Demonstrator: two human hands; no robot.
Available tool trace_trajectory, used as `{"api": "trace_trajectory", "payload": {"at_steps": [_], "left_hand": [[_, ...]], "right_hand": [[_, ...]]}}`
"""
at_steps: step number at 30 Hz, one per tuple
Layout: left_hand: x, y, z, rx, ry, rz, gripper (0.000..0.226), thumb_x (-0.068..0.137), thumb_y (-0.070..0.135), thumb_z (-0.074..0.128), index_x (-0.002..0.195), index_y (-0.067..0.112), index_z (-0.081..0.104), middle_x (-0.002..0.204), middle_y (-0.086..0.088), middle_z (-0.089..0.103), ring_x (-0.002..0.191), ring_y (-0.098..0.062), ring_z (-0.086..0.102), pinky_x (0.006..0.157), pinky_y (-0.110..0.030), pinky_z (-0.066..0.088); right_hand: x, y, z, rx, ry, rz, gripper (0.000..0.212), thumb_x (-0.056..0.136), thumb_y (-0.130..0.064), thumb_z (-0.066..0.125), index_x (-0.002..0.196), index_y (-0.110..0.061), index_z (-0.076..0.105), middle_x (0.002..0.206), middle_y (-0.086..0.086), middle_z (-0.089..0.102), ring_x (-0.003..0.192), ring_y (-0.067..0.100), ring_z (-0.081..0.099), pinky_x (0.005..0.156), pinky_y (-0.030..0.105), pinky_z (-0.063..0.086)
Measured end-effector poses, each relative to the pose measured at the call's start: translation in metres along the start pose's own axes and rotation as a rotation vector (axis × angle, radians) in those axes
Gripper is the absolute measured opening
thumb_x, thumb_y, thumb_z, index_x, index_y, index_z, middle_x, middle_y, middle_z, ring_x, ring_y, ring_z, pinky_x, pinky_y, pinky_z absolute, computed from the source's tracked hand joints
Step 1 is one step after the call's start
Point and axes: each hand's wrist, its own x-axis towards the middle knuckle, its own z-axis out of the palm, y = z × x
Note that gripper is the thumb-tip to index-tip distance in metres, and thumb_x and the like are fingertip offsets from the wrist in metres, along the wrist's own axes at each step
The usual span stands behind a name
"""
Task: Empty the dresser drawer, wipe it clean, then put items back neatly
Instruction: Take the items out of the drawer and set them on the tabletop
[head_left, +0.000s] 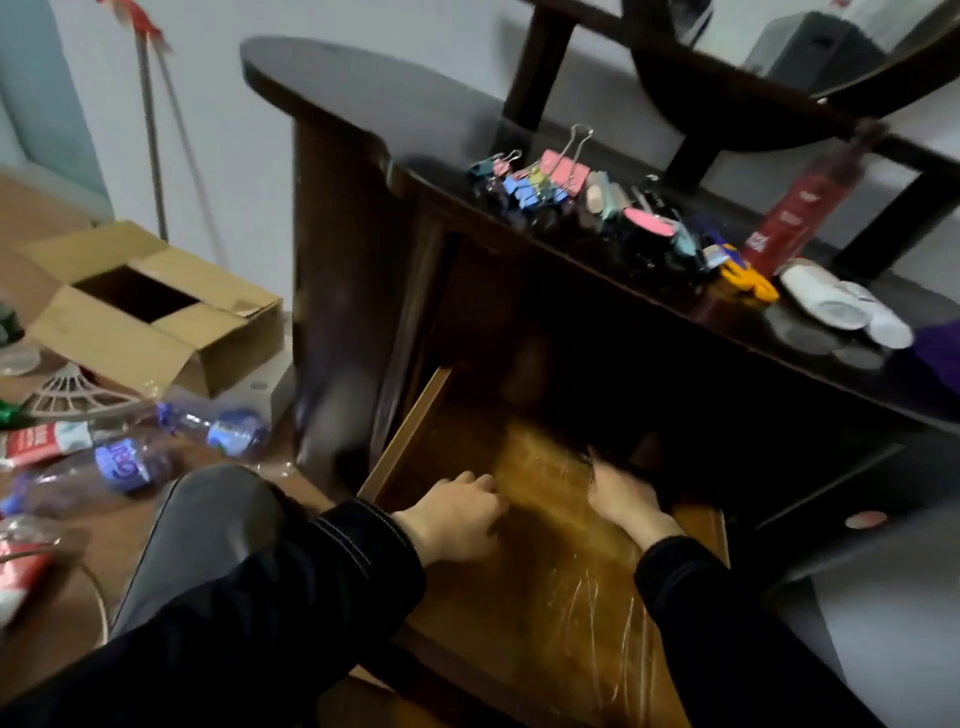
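Note:
The dresser drawer (410, 431) is pulled out, and its scratched wooden bottom shows bare. My left hand (457, 514) hovers inside near the left wall, fingers loosely curled, nothing visible in it. My right hand (621, 493) reaches toward the dark back of the drawer; its fingertips are in shadow, so I cannot tell whether it holds anything. On the dresser top (363, 88) lie coloured binder clips (535, 179), small dark items (649, 228), a yellow and blue object (743, 273), a red bottle (795, 218) and white cotton pads (841, 312).
An open cardboard box (150, 306) stands on the floor at the left. Plastic bottles (130, 462), a white fan-shaped piece (72, 395) and wrappers litter the floor beside it. My knee (208, 525) is just left of the drawer. A purple cloth (940, 343) lies at the right edge.

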Motion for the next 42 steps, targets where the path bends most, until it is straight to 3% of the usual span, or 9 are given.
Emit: {"api": "trace_trajectory", "payload": {"at_steps": [6,11,15,18,25,28,31,38,42], "left_hand": [[-0.001,0.004,-0.006,-0.047,0.017,0.024,0.034,0.097,0.03,0.054,0.127,0.014,0.057,0.132,-0.01,0.049,0.118,-0.035,0.048,0.095,-0.048,0.045],[-0.001,0.004,-0.007,-0.097,0.034,0.039,0.03,0.096,0.027,0.054,0.122,0.013,0.06,0.127,-0.009,0.054,0.115,-0.035,0.054,0.103,-0.049,0.045],[0.0,0.005,-0.012,-0.151,0.144,0.039,0.027,0.094,0.023,0.051,0.118,0.015,0.059,0.116,-0.007,0.056,0.107,-0.03,0.057,0.099,-0.042,0.046],[-0.005,0.008,-0.019,-0.198,0.297,0.063,0.027,0.094,0.027,0.052,0.118,0.017,0.059,0.111,-0.001,0.057,0.099,-0.024,0.06,0.082,-0.032,0.05],[-0.04,0.029,-0.072,-0.095,0.783,0.337,0.02,0.095,0.021,0.056,0.112,0.013,0.064,0.104,0.002,0.059,0.091,-0.018,0.056,0.076,-0.033,0.051],[-0.043,0.045,-0.123,-0.024,1.1,0.431,0.022,0.094,0.015,0.057,0.114,0.011,0.065,0.111,-0.002,0.059,0.101,-0.024,0.055,0.081,-0.036,0.047],[-0.04,0.051,-0.175,0.06,1.287,0.354,0.036,0.09,0.014,0.056,0.125,0.013,0.063,0.13,-0.003,0.058,0.127,-0.027,0.049,0.102,-0.038,0.04],[-0.03,0.027,-0.198,0.151,1.082,0.159,0.05,0.074,0.016,0.059,0.124,0.015,0.066,0.125,0.0,0.062,0.121,-0.025,0.055,0.111,-0.042,0.036],[-0.026,0.032,-0.196,0.061,1.106,0.129,0.046,0.073,0.016,0.058,0.118,0.017,0.067,0.12,0.003,0.062,0.115,-0.022,0.055,0.111,-0.037,0.033]], "right_hand": [[0.025,-0.004,0.014,-0.017,-0.028,0.042,0.042,0.11,-0.031,0.032,0.151,-0.029,0.038,0.15,0.003,0.048,0.13,0.025,0.052,0.102,0.032,0.045],[0.017,0.0,0.023,-0.002,0.065,0.033,0.029,0.104,-0.036,0.05,0.128,-0.024,0.06,0.12,-0.001,0.069,0.107,0.02,0.066,0.087,0.034,0.056],[-0.016,-0.002,0.023,0.305,0.102,-0.06,0.029,0.098,-0.028,0.064,0.126,-0.02,0.065,0.107,-0.006,0.069,0.096,0.012,0.066,0.079,0.027,0.057],[-0.055,-0.002,0.012,0.395,0.126,-0.154,0.03,0.095,-0.027,0.068,0.124,-0.023,0.067,0.106,-0.017,0.059,0.096,0.001,0.058,0.075,0.01,0.046],[-0.159,-0.003,-0.081,0.51,0.377,-0.405,0.026,0.095,-0.029,0.065,0.12,-0.028,0.066,0.102,-0.023,0.051,0.097,-0.001,0.056,0.077,0.009,0.045],[-0.184,-0.008,-0.152,0.615,0.577,-0.523,0.024,0.09,-0.034,0.064,0.114,-0.035,0.067,0.096,-0.02,0.054,0.084,0.006,0.059,0.07,0.009,0.043],[-0.187,-0.016,-0.213,0.712,0.76,-0.574,0.023,0.088,-0.032,0.066,0.111,-0.036,0.067,0.093,-0.015,0.056,0.075,0.012,0.057,0.066,0.011,0.041],[-0.123,-0.043,-0.269,0.712,0.732,-0.433,0.024,0.089,-0.029,0.072,0.092,-0.049,0.058,0.083,-0.01,0.06,0.069,-0.005,0.056,0.06,0.015,0.036],[-0.092,-0.064,-0.262,0.647,0.682,-0.337,0.022,0.089,-0.038,0.068,0.111,-0.04,0.063,0.09,-0.016,0.062,0.077,-0.003,0.057,0.066,0.019,0.043]]}}
